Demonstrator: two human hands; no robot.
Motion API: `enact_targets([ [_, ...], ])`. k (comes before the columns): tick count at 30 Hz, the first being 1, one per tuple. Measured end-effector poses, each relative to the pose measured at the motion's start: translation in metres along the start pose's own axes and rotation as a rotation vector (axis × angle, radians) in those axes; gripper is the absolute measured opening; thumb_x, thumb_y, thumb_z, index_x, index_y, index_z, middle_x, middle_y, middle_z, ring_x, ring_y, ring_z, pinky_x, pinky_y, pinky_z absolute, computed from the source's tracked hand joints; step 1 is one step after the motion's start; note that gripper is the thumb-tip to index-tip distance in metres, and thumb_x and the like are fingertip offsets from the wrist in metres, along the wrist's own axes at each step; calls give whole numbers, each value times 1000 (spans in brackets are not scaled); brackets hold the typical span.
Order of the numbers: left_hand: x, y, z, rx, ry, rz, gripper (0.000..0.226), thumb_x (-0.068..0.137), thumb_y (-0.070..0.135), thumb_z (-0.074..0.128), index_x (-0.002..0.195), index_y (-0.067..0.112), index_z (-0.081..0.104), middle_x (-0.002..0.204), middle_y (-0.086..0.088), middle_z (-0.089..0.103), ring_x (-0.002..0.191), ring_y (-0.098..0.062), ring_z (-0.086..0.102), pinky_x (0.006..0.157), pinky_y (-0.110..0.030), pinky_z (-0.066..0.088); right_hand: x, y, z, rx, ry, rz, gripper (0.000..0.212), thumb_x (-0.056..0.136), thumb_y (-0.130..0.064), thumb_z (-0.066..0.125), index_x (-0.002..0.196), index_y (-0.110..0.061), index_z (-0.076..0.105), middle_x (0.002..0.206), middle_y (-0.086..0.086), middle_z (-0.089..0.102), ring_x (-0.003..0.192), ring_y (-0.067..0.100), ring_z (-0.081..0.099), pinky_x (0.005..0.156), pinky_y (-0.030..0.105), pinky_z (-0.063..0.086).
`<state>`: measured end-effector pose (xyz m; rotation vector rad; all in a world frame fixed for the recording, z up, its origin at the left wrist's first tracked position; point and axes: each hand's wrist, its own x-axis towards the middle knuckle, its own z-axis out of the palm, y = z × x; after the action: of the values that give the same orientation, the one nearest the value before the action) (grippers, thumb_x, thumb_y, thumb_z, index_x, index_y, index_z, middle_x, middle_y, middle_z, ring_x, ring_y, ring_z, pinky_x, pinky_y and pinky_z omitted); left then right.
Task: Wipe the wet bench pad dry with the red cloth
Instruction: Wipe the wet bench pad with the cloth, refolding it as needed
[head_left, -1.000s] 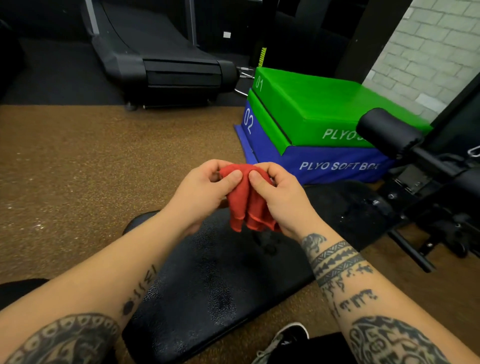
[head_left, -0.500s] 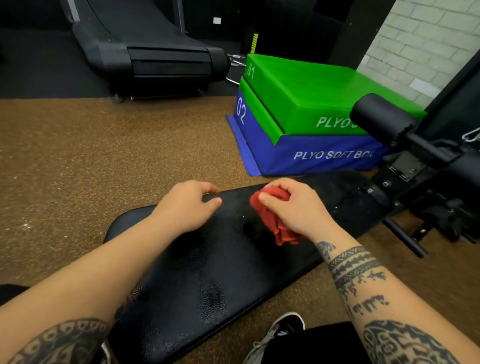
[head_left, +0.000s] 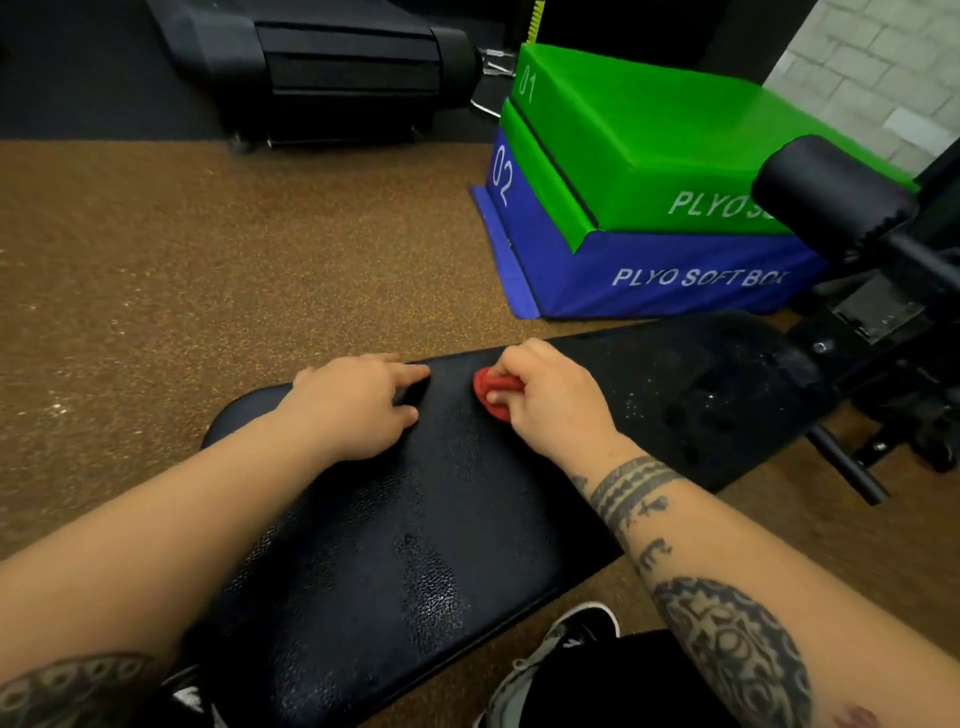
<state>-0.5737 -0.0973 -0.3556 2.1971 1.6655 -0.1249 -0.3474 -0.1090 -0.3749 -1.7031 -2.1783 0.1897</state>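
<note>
At the far left, speckled brown floor (head_left: 156, 270) is seen, with a black treadmill (head_left: 332, 67) parked on darker flooring beyond it. Low in the left corner, a tattooed forearm is extended forward over the black bench pad (head_left: 395, 561), which runs diagonally from lower left to upper right. The left hand (head_left: 358, 402) is laid palm down on the far part of the pad, the fingers loosely spread and lightly curled, with nothing held in it. Wet patches and glossy beads of water are visible on the pad's textured surface near the middle and again toward its right end.

Just beside the left hand, though apart from it, the red cloth (head_left: 491, 392) is bunched into a small wad and pressed onto the pad. It is gripped by the right hand (head_left: 550, 402), whose fingers are closed over it and whose thumb is set against its near side; only the left edge of the cloth is exposed. The right forearm carries dark banded tattoos.

Below, a grey and black shoe (head_left: 550, 660) is seen on the floor by the pad's near edge. Further right, a green plyo box (head_left: 649, 140) is stacked on a blue plyo box (head_left: 665, 275). At the far right, a black roller pad (head_left: 826, 197) and metal frame (head_left: 883, 322) are seen.
</note>
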Motion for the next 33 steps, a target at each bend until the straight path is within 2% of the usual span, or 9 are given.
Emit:
enact_targets([
  [4,3,-10,-4,-62,-25,10,58,87,42,52,143,46,39,150,9,48,136,-27,46,107,-51,41,36,0,1,-48,13,115,14,87,-29,68,91,-20,58,93,3,56,90,32,61,76,42,51],
  [7,0,-19,-11,-115,9,-30,47,90,33,53,135,43,51,135,1,62,125,-30,55,102,-46,47,49,0,-10,151,80,224,11,86,-30,68,94,-28,62,91,0,64,74,24,65,71,43,58],
  [10,-3,-33,-17,-116,39,-70,46,85,36,51,130,45,55,132,1,64,123,-30,57,102,-47,47,29,-10,-17,305,-130,41,29,83,-27,75,109,-36,67,98,-9,67,72,4,61,79,27,53],
  [13,-7,-38,-17,-102,19,-92,49,83,41,58,132,44,53,130,1,64,121,-29,59,100,-43,49,2,-21,-1,160,-194,-160,31,83,-31,76,113,-34,70,102,-11,60,92,10,61,85,26,49],
  [16,-10,-35,-16,-69,34,-64,52,87,38,61,138,39,50,130,0,64,122,-28,58,100,-39,49,13,-22,15,3,-30,-150,20,86,-28,71,106,-26,67,100,-2,57,89,23,63,74,37,54],
  [20,-15,-33,-20,-49,28,-82,49,88,35,59,136,42,50,131,0,63,124,-29,56,102,-43,47,43,-24,17,-155,-30,-59,11,92,-28,61,101,-21,57,103,6,52,87,34,62,66,38,48],
  [24,-22,-43,-31,-13,51,-126,44,82,35,60,124,46,58,128,-1,64,117,-29,59,98,-46,50,58,-34,11,-76,-8,92,15,95,-32,58,105,-21,60,99,5,51,92,37,61,74,38,46],
  [30,-31,-54,-35,-6,42,-122,44,80,40,70,123,39,63,117,2,66,112,-25,60,91,-37,52,37,-62,30,4,-50,69,22,95,-34,59,114,-26,65,109,6,61,100,32,61,83,39,48],
  [33,-34,-53,-33,5,68,-109,44,81,40,69,125,38,62,119,1,67,114,-26,59,93,-39,52,29,-69,28,26,-88,-60,20,92,-29,64,111,-24,69,108,5,64,102,30,62,87,38,50],
])
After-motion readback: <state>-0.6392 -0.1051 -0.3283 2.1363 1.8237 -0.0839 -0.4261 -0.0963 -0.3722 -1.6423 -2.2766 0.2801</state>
